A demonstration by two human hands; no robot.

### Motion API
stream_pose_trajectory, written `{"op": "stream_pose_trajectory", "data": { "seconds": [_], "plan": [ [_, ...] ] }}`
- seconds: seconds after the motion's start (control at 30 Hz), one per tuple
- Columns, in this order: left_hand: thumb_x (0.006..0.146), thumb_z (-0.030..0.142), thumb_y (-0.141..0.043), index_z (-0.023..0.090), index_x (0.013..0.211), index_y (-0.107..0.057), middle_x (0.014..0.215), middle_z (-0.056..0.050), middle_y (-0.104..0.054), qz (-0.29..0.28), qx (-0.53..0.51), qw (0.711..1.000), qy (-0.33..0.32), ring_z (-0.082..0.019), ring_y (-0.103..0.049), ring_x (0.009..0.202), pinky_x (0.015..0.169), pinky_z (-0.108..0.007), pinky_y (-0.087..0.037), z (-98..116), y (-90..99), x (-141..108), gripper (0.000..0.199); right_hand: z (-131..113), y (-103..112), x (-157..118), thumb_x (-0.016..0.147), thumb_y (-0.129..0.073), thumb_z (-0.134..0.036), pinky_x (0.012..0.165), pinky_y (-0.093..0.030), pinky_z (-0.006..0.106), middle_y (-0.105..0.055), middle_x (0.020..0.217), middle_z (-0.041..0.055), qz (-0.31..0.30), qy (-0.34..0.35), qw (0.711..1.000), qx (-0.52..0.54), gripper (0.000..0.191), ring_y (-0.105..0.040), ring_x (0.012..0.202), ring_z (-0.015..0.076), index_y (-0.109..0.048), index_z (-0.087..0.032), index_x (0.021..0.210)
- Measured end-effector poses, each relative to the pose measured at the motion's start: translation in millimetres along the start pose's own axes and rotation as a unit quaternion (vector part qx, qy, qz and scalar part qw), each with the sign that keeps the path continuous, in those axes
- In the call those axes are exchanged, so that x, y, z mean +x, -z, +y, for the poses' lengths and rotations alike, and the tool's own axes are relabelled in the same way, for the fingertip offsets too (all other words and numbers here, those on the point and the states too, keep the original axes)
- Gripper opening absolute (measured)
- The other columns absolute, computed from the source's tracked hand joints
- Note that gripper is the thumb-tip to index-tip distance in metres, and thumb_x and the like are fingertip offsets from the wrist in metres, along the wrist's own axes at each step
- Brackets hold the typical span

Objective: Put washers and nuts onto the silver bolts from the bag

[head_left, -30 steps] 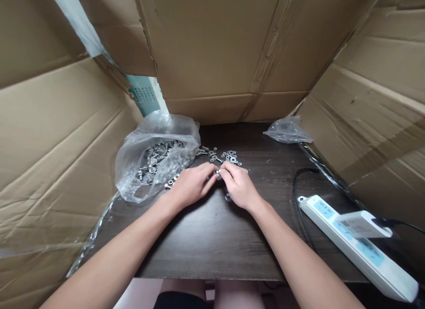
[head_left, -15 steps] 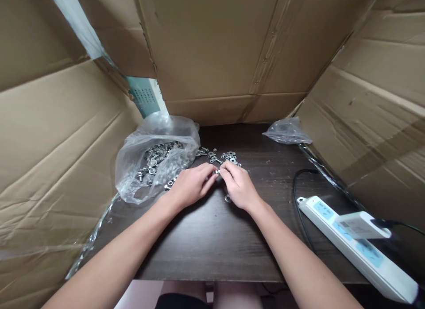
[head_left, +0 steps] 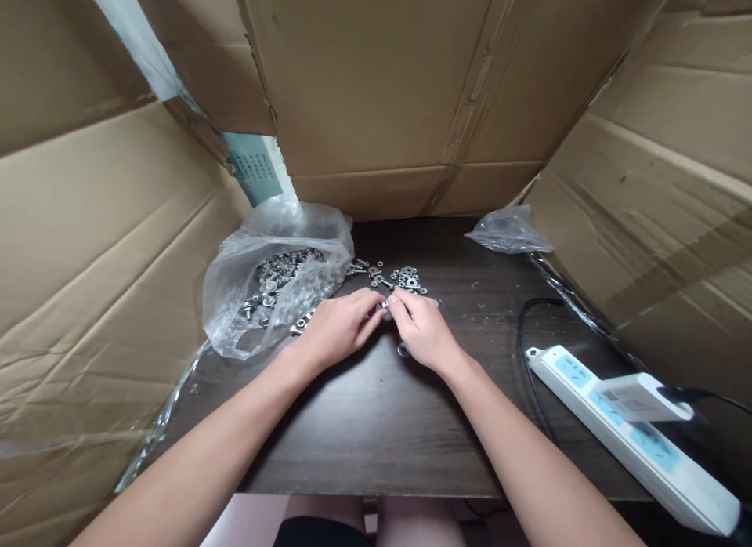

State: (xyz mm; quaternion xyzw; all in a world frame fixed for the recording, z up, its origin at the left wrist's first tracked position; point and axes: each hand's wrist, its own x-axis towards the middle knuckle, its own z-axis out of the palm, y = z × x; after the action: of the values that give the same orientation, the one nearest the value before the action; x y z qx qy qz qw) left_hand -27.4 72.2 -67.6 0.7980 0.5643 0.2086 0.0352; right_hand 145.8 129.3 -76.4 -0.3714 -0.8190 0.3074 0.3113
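Note:
My left hand and my right hand meet over the middle of the dark table, fingertips almost touching. Both are closed in a pinch around a small shiny metal fastener, mostly covered by the fingers; its exact kind is hard to make out. Just beyond the fingertips lie loose bolts, and washers and nuts are scattered behind my right hand. A single washer sits under its palm side. By my left wrist is a short row of bolts with nuts or washers, partly hidden by that hand.
An open clear plastic bag full of metal bolts stands at the left. A smaller plastic bag lies at the back right. A white power strip with a plugged-in adapter and black cable runs along the right. Cardboard walls enclose the table.
Both hands stay in nearly the same place. The right fingers have shifted slightly around the small fastener, which shows a little less now.

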Motion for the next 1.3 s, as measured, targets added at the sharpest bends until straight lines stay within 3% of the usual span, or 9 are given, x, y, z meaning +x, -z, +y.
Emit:
{"op": "stream_pose_trajectory", "data": {
  "seconds": [0.27, 0.47, 0.6, 1.0, 1.3],
  "plan": [
    [0.104, 0.035, -0.038, 0.021, 0.111, -0.058, 0.102, -0.001, -0.067, -0.009, 0.015, 1.0, 0.012, -0.02, -0.067, 0.088, 0.067, -0.031, -0.045, 1.4, 2.2, 0.9, 0.025, -1.1, 2.9, -2.7, 0.101, -0.04, -0.031, 0.067, -0.032, 0.027, -0.056, 0.075, 0.0002, 0.008, 0.003, 1.0, 0.012, 0.03, -0.049, 0.07, 0.0141, -0.045, -0.019, 0.074],
    [0.106, 0.037, -0.032, 0.02, 0.096, -0.054, 0.093, -0.002, -0.064, -0.036, 0.039, 0.998, 0.018, -0.021, -0.064, 0.083, 0.063, -0.031, -0.039, 2.9, 3.3, 0.7, 0.03, -2.2, 1.6, -2.6, 0.1, -0.04, -0.028, 0.07, -0.034, 0.028, -0.056, 0.078, 0.0011, -0.003, 0.027, 0.999, 0.025, 0.025, -0.05, 0.073, 0.015, -0.047, -0.019, 0.078],
    [0.106, 0.037, -0.029, 0.02, 0.096, -0.052, 0.095, -0.003, -0.064, -0.046, 0.034, 0.998, 0.026, -0.02, -0.063, 0.081, 0.063, -0.03, -0.039, 4.2, 3.5, 0.7, 0.03, -3.2, 0.7, -3.5, 0.099, -0.04, -0.027, 0.07, -0.034, 0.029, -0.054, 0.078, 0.0011, -0.007, 0.032, 0.999, 0.03, 0.023, -0.049, 0.074, 0.0152, -0.045, -0.019, 0.079],
    [0.105, 0.035, -0.033, 0.019, 0.098, -0.052, 0.096, -0.003, -0.063, -0.025, 0.017, 1.0, -0.001, -0.018, -0.062, 0.081, 0.064, -0.03, -0.042, 3.7, 3.8, 0.4, 0.026, -2.9, 0.9, -1.9, 0.1, -0.037, -0.033, 0.059, -0.027, 0.029, -0.045, 0.061, -0.0011, -0.018, -0.001, 1.0, 0.021, 0.036, -0.039, 0.058, 0.0128, -0.035, -0.02, 0.067],
    [0.105, 0.034, -0.033, 0.02, 0.099, -0.052, 0.095, -0.002, -0.06, -0.018, 0.012, 1.0, 0.007, -0.019, -0.061, 0.081, 0.065, -0.03, -0.042, 1.8, 3.8, 0.7, 0.025, -3.9, 3.4, -3.3, 0.102, -0.037, -0.032, 0.067, -0.032, 0.028, -0.054, 0.074, 0.0003, -0.019, -0.004, 0.999, 0.026, 0.031, -0.048, 0.07, 0.0146, -0.043, -0.019, 0.074]
  ]
}}
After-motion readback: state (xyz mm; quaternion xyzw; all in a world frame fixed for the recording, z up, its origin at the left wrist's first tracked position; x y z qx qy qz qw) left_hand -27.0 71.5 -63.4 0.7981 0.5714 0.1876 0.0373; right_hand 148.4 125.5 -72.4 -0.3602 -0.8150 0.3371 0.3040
